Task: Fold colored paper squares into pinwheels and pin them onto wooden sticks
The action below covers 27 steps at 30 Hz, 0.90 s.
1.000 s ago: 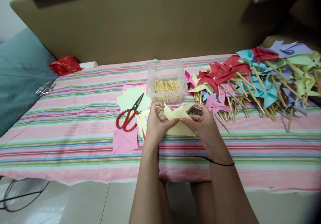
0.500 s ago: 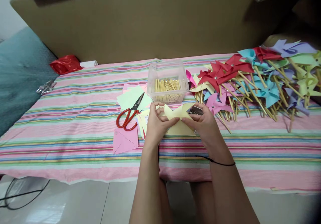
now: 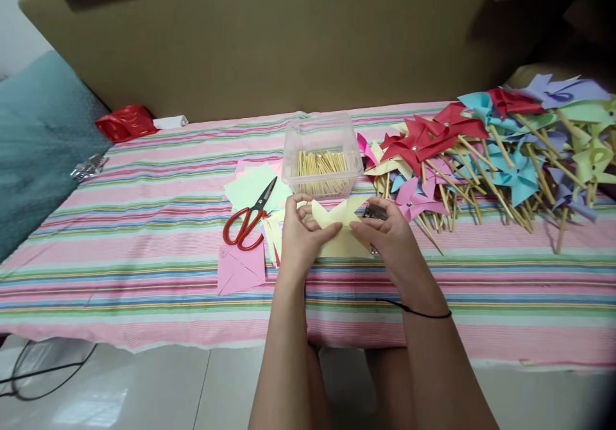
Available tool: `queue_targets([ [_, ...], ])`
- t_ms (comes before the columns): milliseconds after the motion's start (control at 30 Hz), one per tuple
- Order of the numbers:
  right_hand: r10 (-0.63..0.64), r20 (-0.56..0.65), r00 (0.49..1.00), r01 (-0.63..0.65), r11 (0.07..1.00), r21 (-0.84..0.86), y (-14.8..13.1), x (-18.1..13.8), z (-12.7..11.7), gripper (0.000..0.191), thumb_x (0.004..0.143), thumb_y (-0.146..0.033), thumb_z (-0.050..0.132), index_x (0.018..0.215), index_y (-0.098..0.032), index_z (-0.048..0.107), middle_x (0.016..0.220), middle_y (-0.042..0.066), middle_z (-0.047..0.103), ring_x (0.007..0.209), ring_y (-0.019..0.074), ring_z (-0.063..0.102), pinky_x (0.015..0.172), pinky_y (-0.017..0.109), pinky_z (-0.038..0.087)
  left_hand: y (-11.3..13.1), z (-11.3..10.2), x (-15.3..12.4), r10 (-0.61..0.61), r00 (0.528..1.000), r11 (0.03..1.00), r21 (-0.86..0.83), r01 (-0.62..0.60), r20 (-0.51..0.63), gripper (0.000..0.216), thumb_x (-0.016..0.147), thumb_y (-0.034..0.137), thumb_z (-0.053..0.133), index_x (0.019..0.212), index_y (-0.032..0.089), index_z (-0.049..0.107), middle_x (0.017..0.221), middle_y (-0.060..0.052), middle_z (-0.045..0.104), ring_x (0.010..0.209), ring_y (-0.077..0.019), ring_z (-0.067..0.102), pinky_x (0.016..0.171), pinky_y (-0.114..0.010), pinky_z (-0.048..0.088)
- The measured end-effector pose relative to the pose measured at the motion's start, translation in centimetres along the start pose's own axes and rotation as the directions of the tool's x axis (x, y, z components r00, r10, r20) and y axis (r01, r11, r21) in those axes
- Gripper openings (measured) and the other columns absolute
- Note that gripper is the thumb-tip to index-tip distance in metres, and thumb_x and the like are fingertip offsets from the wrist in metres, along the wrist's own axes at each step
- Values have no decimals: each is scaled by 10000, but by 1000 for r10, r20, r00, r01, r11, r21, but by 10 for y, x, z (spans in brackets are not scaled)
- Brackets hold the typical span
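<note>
Both my hands meet over a pale yellow paper piece [image 3: 339, 228] folded into pinwheel flaps, just above the striped cloth. My left hand [image 3: 301, 237] pinches its left side with thumb and fingers closed. My right hand [image 3: 389, 237] pinches the middle fold of the paper; a small metal tool [image 3: 374, 211] shows at its fingers, and I cannot tell whether it is gripped. A clear plastic box [image 3: 321, 136] of short wooden sticks stands right behind my hands.
Red-handled scissors [image 3: 246, 221] lie on a stack of green, yellow and pink paper squares [image 3: 248, 189] to the left. Several finished pinwheels [image 3: 486, 154] on sticks are heaped at the right. A red bag [image 3: 126, 122] sits at the back left, a brown board behind.
The hands have shifted slightly up and pressed the yellow flaps closer together; the rest lies as before.
</note>
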State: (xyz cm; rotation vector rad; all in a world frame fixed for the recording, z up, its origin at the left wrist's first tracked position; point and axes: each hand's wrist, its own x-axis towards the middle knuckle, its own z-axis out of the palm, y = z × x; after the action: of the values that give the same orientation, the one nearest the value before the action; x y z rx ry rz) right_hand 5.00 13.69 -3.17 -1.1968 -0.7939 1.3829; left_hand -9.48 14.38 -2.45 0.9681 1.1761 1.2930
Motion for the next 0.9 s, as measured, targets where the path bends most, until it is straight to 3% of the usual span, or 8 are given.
queue_targets([
  [200, -12, 24, 1000, 12, 1000, -19, 2, 0, 0, 760, 539, -331, 865, 1165, -245, 442, 778, 26, 755, 660, 200, 707, 601, 297, 561, 0, 0, 0, -21, 1000, 1000, -1, 21, 0, 643, 555, 141, 807, 1030, 256, 389, 865, 39, 594, 589, -103, 637, 537, -201, 490],
  [367, -26, -10, 1000, 25, 998, -58, 2, -1, -1, 745, 546, -325, 859, 1157, -248, 441, 747, 22, 751, 600, 196, 696, 552, 294, 558, 3, 2, -3, -37, 998, 999, 2, 37, 43, 662, 575, 146, 794, 1095, 250, 396, 829, 29, 627, 610, -108, 637, 555, -202, 491],
  [600, -59, -5, 998, 58, 995, -84, -2, -4, 1, 755, 555, -330, 856, 1177, -245, 437, 707, 0, 736, 607, 189, 692, 567, 290, 558, 4, 2, -5, -112, 991, 993, -17, 114, 79, 670, 586, 162, 793, 1129, 227, 407, 657, 59, 638, 567, -101, 611, 540, -182, 460],
  [767, -31, -23, 999, 30, 999, -12, -2, -1, 2, 759, 551, -351, 857, 1199, -238, 477, 782, 14, 738, 670, 203, 696, 602, 315, 564, 5, 2, -3, -132, 991, 990, -58, 131, -15, 710, 540, 159, 815, 1126, 198, 416, 713, 8, 688, 564, -128, 630, 548, -236, 499],
  [900, 54, -110, 992, -38, 988, 149, -1, 4, -4, 459, 631, -368, 794, 1026, -203, 630, 796, 11, 723, 709, 174, 684, 588, 270, 551, 4, 8, 0, -126, 980, 976, -199, 94, -153, 628, 524, 190, 823, 1042, 178, 469, 685, 22, 674, 542, -125, 625, 535, -241, 500],
])
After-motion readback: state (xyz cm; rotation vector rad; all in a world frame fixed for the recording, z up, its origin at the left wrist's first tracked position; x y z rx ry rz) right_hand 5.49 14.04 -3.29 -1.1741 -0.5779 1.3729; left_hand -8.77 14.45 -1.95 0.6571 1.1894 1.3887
